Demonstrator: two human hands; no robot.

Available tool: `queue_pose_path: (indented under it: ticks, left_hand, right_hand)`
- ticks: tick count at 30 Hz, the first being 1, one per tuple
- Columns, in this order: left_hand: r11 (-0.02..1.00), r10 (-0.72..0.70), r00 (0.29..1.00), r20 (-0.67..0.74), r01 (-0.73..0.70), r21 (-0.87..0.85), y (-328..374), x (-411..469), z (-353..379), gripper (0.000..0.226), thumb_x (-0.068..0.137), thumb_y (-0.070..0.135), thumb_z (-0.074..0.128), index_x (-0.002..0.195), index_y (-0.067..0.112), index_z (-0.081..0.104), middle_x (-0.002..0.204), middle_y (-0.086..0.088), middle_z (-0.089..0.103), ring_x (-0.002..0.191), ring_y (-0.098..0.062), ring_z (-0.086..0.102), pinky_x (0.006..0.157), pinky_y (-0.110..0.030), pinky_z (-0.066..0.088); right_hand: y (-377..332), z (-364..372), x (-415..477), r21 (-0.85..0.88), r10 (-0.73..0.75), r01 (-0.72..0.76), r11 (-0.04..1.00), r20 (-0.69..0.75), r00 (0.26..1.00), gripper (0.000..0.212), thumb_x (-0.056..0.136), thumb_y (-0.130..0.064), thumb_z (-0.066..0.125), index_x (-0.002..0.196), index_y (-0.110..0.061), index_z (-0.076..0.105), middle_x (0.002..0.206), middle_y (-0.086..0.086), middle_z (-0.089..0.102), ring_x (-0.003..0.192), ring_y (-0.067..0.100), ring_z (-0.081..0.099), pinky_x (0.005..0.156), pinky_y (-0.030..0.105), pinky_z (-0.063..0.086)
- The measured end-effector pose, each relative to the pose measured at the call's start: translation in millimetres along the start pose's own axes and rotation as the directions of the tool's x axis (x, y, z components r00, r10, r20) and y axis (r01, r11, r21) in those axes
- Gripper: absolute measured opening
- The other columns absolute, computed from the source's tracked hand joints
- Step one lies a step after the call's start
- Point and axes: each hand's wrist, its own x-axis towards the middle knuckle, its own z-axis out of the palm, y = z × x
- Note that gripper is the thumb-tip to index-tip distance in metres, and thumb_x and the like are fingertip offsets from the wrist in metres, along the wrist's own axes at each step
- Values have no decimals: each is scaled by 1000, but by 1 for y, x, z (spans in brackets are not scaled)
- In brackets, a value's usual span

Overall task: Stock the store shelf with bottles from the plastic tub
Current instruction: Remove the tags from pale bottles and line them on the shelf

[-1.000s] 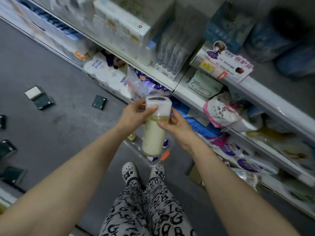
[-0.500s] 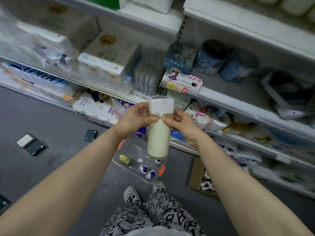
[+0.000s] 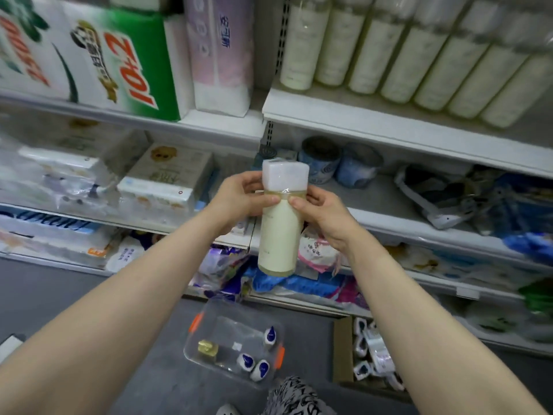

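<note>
Being pinched near its top by left hand (image 3: 239,196) and right hand (image 3: 324,215), the bottle (image 3: 279,235) should be shelved upright.

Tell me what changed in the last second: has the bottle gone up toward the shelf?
Yes. The bottle was lifted from just above the plastic tub to mid-shelf height, and the view tilted up, bringing the row of matching bottles on the upper shelf into sight. Nothing taken or let go: left grip and right grip still pinch it below the cap. The tub stays on the floor.
</note>
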Motion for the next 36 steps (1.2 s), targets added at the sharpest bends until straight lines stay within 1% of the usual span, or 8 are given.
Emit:
queue_pose_path:
  ticks: [4,11,14,18,23,27,33,36]
  left_hand:
    - [997,68,998,5,-68,22,33,9,7,51,78,3,80,124,14,60,112,-3,71,102,-18,70,78,-36,61]
    - [985,173,985,23,-173,0,87,30,21,44,79,4,79,118,17,63,110,-2,73,105,-18,70,85,-40,60]
    - [970,243,970,25,-243,11,112,38,28,44,80,5,78,120,16,62,109,-1,73,102,-16,71,84,-38,60]
    - [949,314,949,22,-315,25,140,51,34,41,82,4,76,119,16,63,113,-5,72,103,-16,70,84,-36,60]
    - [926,377,926,19,-377,32,169,67,40,38,82,2,75,115,16,63,109,-3,72,94,-10,72,76,-29,60]
    - [901,430,903,21,-431,53,184,81,44,39,82,2,75,116,17,64,112,-6,72,101,-18,71,82,-37,61]
    - [870,483,875,24,-483,101,199,104,50,45,83,2,75,123,17,62,117,-3,70,107,-20,69,88,-38,59]
    - [867,489,872,21,-489,100,198,117,54,49,83,-1,73,129,12,59,119,-3,69,109,-21,68,89,-37,58]
  right_hand:
    - [-30,-9,4,-23,-103,102,995,-57,993,36,89,-10,72,124,-8,63,119,10,71,114,24,66,101,40,53]
    - [-85,-25,11,11,-232,234,972,-91,968,30,81,-20,77,109,-16,68,102,-3,76,98,11,70,82,27,54]
    - [-111,-33,16,12,-294,296,955,-92,951,42,73,-28,78,111,-15,67,102,-1,76,100,14,70,85,30,55]
    - [-141,-42,27,2,-350,351,936,-69,934,27,86,-17,73,112,-15,66,101,-3,77,101,11,70,89,30,56]
    - [-171,-55,47,-22,-413,412,911,-53,909,28,89,-13,73,115,-15,65,110,0,74,112,17,66,102,40,52]
    - [-187,-64,62,-26,-448,447,894,-40,893,40,84,-20,77,121,-15,64,119,4,72,121,24,62,105,44,50]
    - [-204,-77,78,-70,-473,471,880,-31,880,39,91,-13,70,129,-11,59,119,0,71,115,14,64,98,31,52]
    - [-205,-83,88,-86,-475,471,878,-36,879,44,90,-15,72,132,-11,58,124,3,69,120,16,62,102,34,50]
